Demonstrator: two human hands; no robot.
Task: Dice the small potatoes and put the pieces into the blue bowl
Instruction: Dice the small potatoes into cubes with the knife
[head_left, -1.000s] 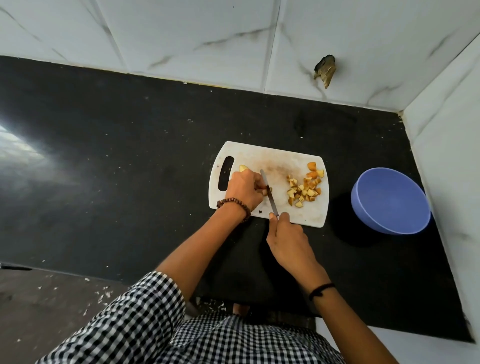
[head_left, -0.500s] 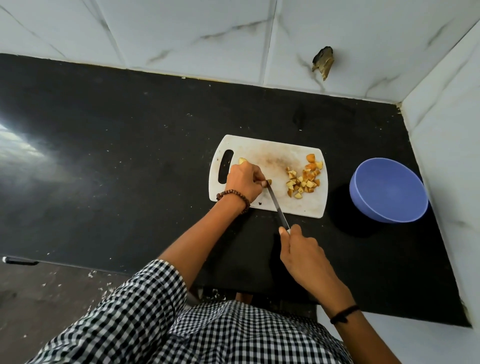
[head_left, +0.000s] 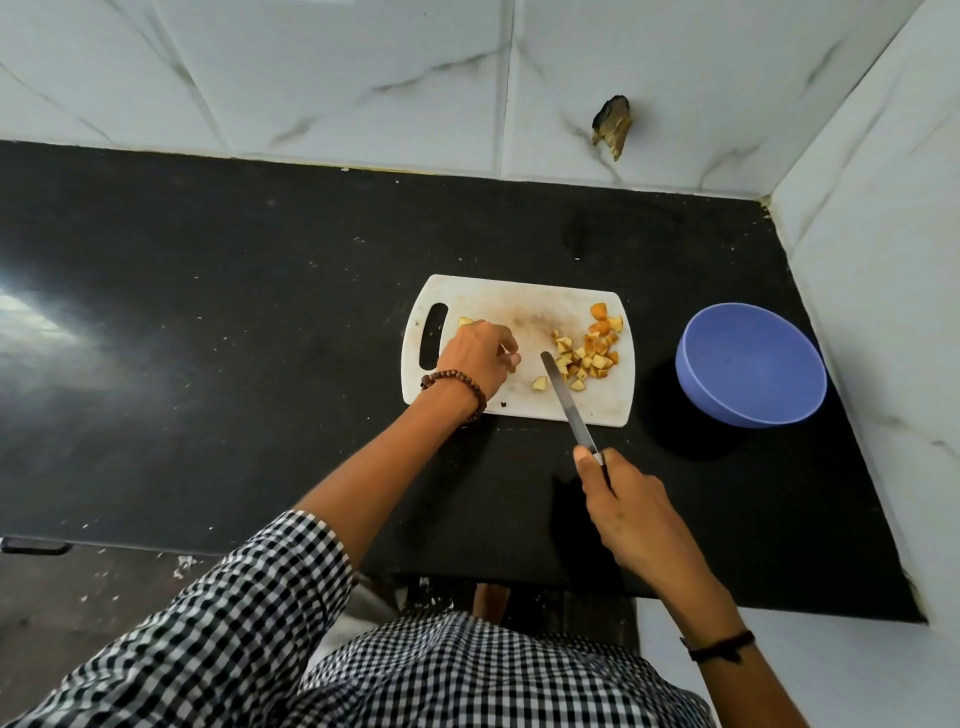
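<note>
Head view: stained white board (head_left: 498, 306), potato cubes (head_left: 587, 353), round blue bowl (head_left: 750, 364)

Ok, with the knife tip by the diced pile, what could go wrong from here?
1. The diced pieces sit close to the right edge of the cutting board; a push from the knife could scatter some onto the black counter.
2. The blue bowl stands apart from the board, so pieces may drop in the gap.
3. Curled fingers of the left hand lie near the blade.

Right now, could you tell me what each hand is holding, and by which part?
The right hand grips the knife by its handle. Whether the left hand holds anything cannot be told.
</note>
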